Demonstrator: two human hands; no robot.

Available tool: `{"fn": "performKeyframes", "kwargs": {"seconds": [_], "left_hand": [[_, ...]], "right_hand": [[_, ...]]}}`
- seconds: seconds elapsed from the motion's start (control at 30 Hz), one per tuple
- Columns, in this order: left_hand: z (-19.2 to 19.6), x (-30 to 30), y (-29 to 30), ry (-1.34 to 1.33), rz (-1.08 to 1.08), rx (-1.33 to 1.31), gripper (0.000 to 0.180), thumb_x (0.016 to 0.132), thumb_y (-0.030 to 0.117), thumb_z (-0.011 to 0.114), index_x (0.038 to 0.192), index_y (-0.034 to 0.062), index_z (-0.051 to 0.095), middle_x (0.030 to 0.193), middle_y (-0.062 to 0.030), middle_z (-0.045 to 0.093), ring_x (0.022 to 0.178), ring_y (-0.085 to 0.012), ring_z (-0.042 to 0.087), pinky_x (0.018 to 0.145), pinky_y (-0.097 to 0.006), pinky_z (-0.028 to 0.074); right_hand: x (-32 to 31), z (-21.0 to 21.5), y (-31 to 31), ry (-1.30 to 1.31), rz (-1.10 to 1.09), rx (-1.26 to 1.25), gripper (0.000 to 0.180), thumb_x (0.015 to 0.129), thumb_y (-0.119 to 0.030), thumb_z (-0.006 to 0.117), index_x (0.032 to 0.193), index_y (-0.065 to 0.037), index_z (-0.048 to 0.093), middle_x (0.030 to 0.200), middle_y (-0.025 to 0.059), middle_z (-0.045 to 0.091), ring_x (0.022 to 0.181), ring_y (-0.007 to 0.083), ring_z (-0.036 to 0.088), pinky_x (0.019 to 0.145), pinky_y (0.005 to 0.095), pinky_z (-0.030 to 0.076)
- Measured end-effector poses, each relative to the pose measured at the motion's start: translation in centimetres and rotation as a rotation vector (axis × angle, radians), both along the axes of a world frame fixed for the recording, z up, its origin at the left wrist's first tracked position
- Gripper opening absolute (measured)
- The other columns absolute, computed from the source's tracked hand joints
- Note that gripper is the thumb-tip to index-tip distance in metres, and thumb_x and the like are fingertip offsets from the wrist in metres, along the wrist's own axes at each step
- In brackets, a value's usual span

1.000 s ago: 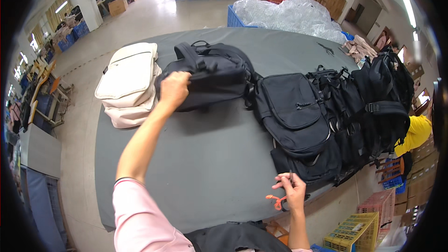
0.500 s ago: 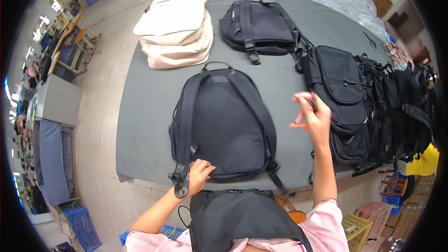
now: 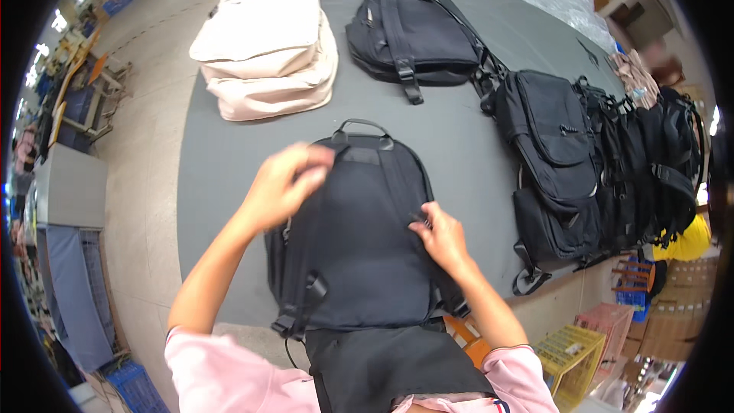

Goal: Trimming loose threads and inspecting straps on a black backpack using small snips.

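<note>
Right now the black backpack (image 3: 359,237) is lying straps-up at the near edge of the grey bench (image 3: 459,145); left hand (image 3: 287,183) is curling over its shoulder strap (image 3: 310,237), right hand (image 3: 440,233) pinching the other strap. A careless tug risks dragging it off the edge.

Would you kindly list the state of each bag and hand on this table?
Black backpack: lying straps up.
Left hand: on its upper left strap, blurred.
Right hand: pinching its right strap.
Cream bags: stacked.
Second black backpack: lying flat, apart.
Row of black bags: overlapping along the right edge.
</note>
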State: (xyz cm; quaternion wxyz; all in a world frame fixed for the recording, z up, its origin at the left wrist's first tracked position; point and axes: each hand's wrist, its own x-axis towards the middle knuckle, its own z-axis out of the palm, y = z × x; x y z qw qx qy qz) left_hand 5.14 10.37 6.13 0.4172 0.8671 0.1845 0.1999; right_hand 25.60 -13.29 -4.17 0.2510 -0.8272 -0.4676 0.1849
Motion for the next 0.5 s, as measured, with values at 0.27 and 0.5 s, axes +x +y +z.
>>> {"fn": "performKeyframes", "kwargs": {"seconds": [0.27,0.5], "left_hand": [[-12.6,17.7,7.5,0.655,0.025,-0.085,0.024,0.09,0.017,0.056,0.106,0.0018,0.066,0.093,-0.0098,0.067,0.091,-0.0233,0.062,0.081,-0.033,0.048],[-15.0,15.5,8.0,0.234,0.0,-0.873,0.022,0.094,0.012,0.052,0.108,0.0053,0.067,0.083,0.0023,0.06,0.071,-0.0067,0.047,0.071,-0.021,0.043]], "right_hand": [[0.5,1.6,0.6,0.054,0.026,0.073,0.025,0.079,-0.012,0.071,0.099,-0.004,0.059,0.088,0.0106,0.063,0.067,0.0304,0.061,0.058,0.0395,0.05],[5.1,1.2,9.7,0.138,-0.077,0.378,0.01,0.077,-0.001,0.069,0.084,0.0,0.062,0.071,0.0081,0.052,0.059,0.0215,0.051,0.055,0.031,0.042]]}}
